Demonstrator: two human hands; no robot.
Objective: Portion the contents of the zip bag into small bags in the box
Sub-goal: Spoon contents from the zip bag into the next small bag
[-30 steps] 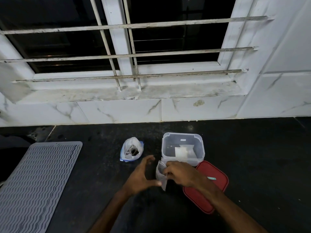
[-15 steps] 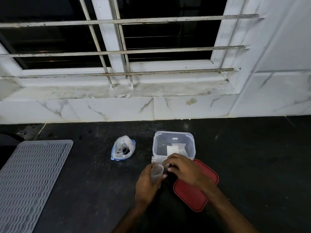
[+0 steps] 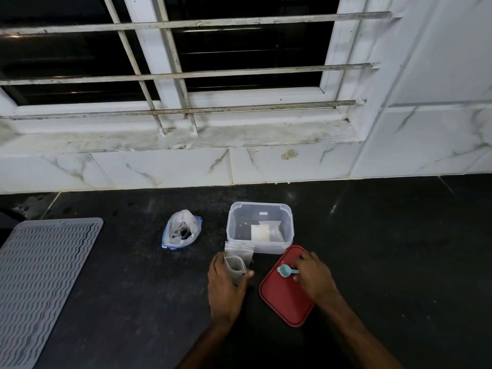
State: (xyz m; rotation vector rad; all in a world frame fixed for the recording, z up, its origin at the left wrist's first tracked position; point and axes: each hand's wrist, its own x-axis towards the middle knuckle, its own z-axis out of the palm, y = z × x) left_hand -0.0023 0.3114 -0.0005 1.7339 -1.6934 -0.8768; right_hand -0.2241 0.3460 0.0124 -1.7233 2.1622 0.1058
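Your left grip (image 3: 226, 287) held a small bag (image 3: 235, 267) upright; your right grip (image 3: 315, 279) pinched the blue scoop (image 3: 284, 270) over the red lid (image 3: 285, 302). The zip bag (image 3: 181, 230) stood farther out to the left, nearer your left grip.

The right hand (image 3: 315, 278) has left the bag (image 3: 235, 266) and moved onto the lid (image 3: 285, 302), where it now pinches the scoop (image 3: 285, 270). The left hand (image 3: 225, 286), open 1 s ago, now grips the bag alone.
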